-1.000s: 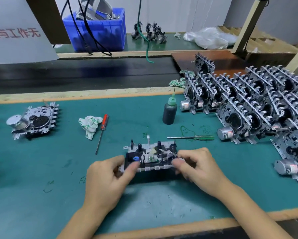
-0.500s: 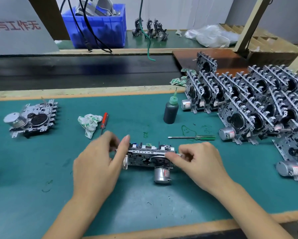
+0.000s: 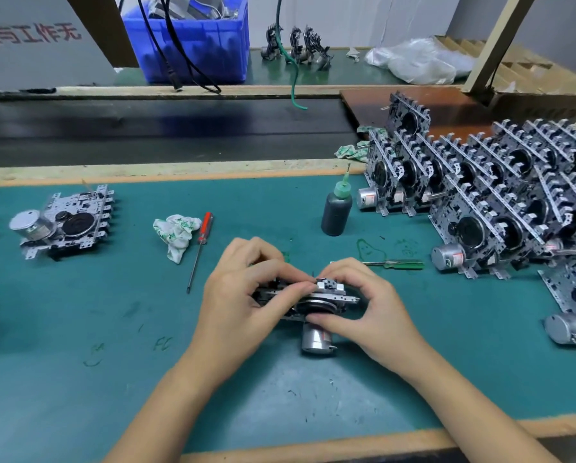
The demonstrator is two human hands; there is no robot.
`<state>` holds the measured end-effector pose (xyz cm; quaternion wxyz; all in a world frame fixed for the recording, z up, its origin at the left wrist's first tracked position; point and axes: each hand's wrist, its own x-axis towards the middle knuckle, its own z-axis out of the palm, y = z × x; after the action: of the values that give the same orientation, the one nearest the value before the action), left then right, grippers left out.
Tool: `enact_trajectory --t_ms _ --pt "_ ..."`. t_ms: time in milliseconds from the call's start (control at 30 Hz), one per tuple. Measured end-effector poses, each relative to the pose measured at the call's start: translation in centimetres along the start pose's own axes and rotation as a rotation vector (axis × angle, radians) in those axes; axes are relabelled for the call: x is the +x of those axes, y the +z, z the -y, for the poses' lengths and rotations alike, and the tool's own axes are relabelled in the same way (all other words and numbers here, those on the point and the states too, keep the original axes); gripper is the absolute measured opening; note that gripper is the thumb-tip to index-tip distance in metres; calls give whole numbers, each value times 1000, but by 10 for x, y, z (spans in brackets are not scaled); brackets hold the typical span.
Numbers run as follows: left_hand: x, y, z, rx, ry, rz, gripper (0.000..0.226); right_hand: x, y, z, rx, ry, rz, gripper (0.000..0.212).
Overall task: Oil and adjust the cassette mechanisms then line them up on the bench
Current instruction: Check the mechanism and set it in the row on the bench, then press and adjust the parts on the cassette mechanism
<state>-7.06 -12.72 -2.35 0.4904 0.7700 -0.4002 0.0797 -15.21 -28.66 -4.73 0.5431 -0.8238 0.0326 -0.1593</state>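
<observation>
Your left hand (image 3: 246,295) and your right hand (image 3: 356,305) are together on the cassette mechanism (image 3: 316,295) you are working on, fingers curled round it from both sides, so most of its plate is hidden and only a strip of perforated grey metal, a small block on top and the edge of a dark round wheel show between your fingertips. Its silver cylindrical motor (image 3: 315,339) hangs out below your right thumb toward you, and whether the mechanism rests on the green mat (image 3: 79,362) or is lifted just off it, you cannot tell. Just beyond the mechanism to its right lies a green-handled screwdriver (image 3: 396,263), its tip covered by your right hand. Beyond and to the left of the mechanism lie a red-handled screwdriver (image 3: 201,243) with a thin dark shaft and, touching its handle, a crumpled white cloth (image 3: 176,233) with green print. Straight beyond the mechanism stands a dark, upright oil bottle (image 3: 336,210) with a green needle cap. Far left of the mechanism one spare mechanism (image 3: 66,222) lies flat, motor up. To the right, rows of finished mechanisms (image 3: 496,195) stand on edge, packed close and overlapping, the outermost cut off by the frame. Farthest from the mechanism, past a dark belt (image 3: 146,128), sit a blue plastic bin (image 3: 196,41) draped with black cables and a heap of clear plastic bags (image 3: 420,61).
</observation>
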Motion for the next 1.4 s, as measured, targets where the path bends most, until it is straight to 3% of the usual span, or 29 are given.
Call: enact_trajectory --t_ms 200,667,767,933,1000,1133,1233,1400 --pt "1 1 -2 -4 -14 2 7 0 1 -3 104 -3 -8 32" --pt "0 0 -2 -5 -25 45 11 9 -5 -7 236 47 167 32" --pt "2 0 -4 11 -17 46 11 6 -3 -6 206 43 126 34" --pt "3 0 -3 15 0 47 9 3 -6 3 -30 27 77 31" --pt "2 0 -2 8 -4 41 10 0 -12 7 -284 -31 75 35" --pt "1 1 -2 14 -9 34 9 -15 -18 1 -785 -222 -119 50" --pt "1 1 -3 27 10 19 6 -26 -14 -8 -888 -301 -174 39" --pt "1 2 -2 20 20 16 7 -27 -15 -9 -891 -288 -186 38"
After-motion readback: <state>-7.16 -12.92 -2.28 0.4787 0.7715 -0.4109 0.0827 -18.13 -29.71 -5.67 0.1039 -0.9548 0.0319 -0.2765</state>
